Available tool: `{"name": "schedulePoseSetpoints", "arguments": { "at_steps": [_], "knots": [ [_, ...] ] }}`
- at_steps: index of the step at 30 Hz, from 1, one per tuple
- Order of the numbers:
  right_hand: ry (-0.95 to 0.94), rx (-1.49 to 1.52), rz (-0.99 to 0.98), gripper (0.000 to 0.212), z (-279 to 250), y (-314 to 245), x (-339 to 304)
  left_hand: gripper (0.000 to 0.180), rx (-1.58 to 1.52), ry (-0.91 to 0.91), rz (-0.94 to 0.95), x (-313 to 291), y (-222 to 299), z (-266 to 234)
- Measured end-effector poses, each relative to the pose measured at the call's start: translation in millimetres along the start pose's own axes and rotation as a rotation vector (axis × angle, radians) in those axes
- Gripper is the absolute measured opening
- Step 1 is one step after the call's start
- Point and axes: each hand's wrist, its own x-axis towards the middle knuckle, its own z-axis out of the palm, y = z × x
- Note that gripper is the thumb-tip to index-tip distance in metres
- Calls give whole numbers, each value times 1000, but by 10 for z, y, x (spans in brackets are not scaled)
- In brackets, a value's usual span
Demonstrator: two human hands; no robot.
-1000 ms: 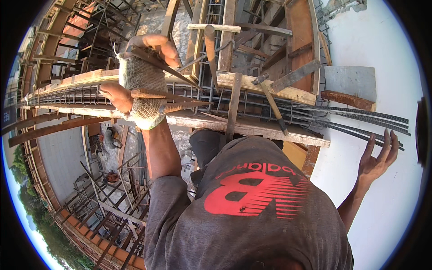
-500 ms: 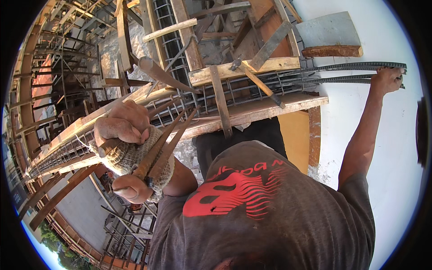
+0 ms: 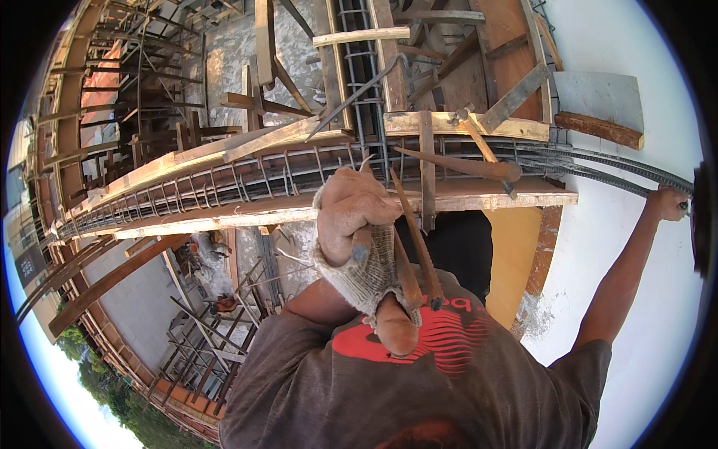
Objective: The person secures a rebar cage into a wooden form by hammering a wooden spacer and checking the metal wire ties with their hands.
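In front of my chest, my left hand [image 3: 359, 217], partly covered by a grey knitted glove with bare fingertips, is closed around several rusty nails [image 3: 415, 243]. Their points and heads stick out between the fingers. Another large-looking nail [image 3: 456, 161] shows just beyond, its head to the right; I cannot tell what holds it. My right arm reaches far right, where my right hand [image 3: 668, 203] is closed at the ends of ribbed steel reinforcing bars [image 3: 598, 159]. A hammer [image 3: 488, 150] with a wooden handle lies across the timber form beyond my left hand.
A long timber beam form [image 3: 247, 216] with a rebar cage [image 3: 232, 179] inside crosses the view. A second cage [image 3: 363, 82] meets it from beyond. White wall [image 3: 598, 247] stands at right, scaffolding [image 3: 202, 337] and a drop at lower left. Loose planks [image 3: 112, 292] jut out.
My left hand, still closed around the nails, has moved right along the beam form and turned. My right hand stays at the bar ends. The whole view has shifted somewhat.
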Motion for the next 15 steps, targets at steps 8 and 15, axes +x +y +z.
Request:
{"name": "schedulePoseSetpoints", "arguments": {
  "at_steps": [8, 15],
  "knots": [
    [76, 35, 100, 34, -106, -609, -339, 95, 157, 347, 284, 187, -5, 482],
    [94, -44, 135, 35, -36, -1019, -843, 69, 112, 279, 263, 309, -78, 259]
  ]
}}
